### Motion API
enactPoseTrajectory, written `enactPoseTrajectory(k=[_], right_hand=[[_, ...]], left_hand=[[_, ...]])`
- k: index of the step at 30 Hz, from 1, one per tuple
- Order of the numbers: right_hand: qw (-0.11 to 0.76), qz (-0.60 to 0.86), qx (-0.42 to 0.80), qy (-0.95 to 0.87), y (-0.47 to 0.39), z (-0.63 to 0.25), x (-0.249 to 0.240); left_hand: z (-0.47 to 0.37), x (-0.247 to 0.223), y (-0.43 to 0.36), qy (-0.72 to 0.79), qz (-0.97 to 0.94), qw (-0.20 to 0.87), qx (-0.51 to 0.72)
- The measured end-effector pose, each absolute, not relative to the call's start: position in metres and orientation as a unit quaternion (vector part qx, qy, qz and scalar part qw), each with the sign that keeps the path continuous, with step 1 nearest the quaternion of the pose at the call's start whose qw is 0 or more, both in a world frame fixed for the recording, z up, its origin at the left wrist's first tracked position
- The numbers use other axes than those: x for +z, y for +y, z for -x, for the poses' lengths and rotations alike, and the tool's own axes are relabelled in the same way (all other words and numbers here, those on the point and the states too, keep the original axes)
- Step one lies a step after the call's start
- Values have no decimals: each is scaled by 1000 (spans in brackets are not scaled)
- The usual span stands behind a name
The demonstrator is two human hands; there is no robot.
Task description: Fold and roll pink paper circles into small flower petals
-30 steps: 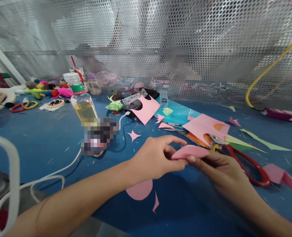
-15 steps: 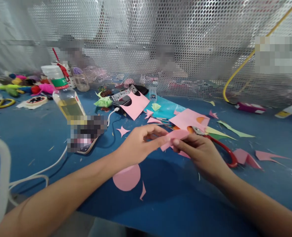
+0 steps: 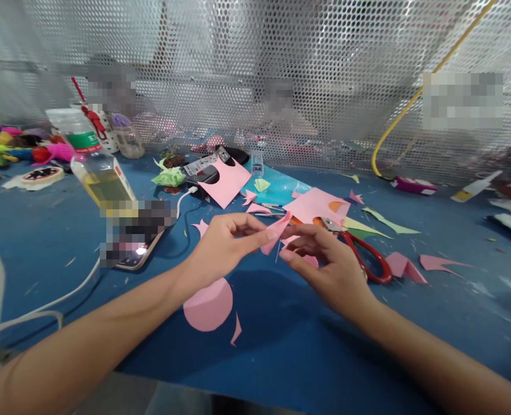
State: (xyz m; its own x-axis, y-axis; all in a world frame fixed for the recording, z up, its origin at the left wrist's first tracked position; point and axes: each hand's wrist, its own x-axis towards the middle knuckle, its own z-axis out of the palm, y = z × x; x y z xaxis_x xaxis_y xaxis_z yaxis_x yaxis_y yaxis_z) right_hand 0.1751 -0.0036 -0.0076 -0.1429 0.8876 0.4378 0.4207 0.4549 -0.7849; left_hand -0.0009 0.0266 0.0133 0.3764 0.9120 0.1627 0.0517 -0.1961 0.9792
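My left hand (image 3: 221, 248) pinches a folded piece of pink paper (image 3: 282, 223) between thumb and fingers, above the blue table. Facing it is my right hand (image 3: 333, 268), its fingers curved and thumb held apart, with the fingertips close to the paper's right edge. Whether they touch it I cannot tell. Below my left wrist lies a pink paper circle (image 3: 207, 305), partly covered by the forearm. A thin pink scrap (image 3: 236, 330) is beside it. Red-handled scissors (image 3: 383, 271) rest just beyond my right hand, blades partly under cut pink paper (image 3: 316, 203).
A phone (image 3: 138, 248) with a white cable and a bottle of yellowish liquid (image 3: 108, 181) stand at left. Another cut pink sheet (image 3: 227, 183) leans at the back over a dark device. Green scraps (image 3: 391, 222) lie at right. Behind rises a perforated metal panel (image 3: 221, 34).
The folded pink paper has turned more upright in my left hand. My right hand has loosened its pinch and drawn its thumb away. The whole view has shifted slightly.
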Motion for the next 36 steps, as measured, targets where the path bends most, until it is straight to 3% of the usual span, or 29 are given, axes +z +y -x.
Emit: enactPoseTrajectory(k=[7,13,17,22,26,32,36], right_hand=[[480,413,462,-620,1,-175,-3],[482,405,531,-567,10,-179,-10],[468,419,428,-650,13,-183,-13],[262,400,216,-851,9,-187,-9],[170,377,127,-902,7,-190,-11],[118,358,11,-926,8,-194,-17],[104,365,36,-924,8,-192,-13]], left_hand=[[3,20,22,364,-724,469,352],[2,14,30,338,-671,561,347],[5,7,38,386,-674,531,339],[10,-3,42,433,-745,427,274],[10,-8,42,427,-801,355,220],[9,-10,43,405,-845,310,160],[9,-9,43,376,-878,234,181]])
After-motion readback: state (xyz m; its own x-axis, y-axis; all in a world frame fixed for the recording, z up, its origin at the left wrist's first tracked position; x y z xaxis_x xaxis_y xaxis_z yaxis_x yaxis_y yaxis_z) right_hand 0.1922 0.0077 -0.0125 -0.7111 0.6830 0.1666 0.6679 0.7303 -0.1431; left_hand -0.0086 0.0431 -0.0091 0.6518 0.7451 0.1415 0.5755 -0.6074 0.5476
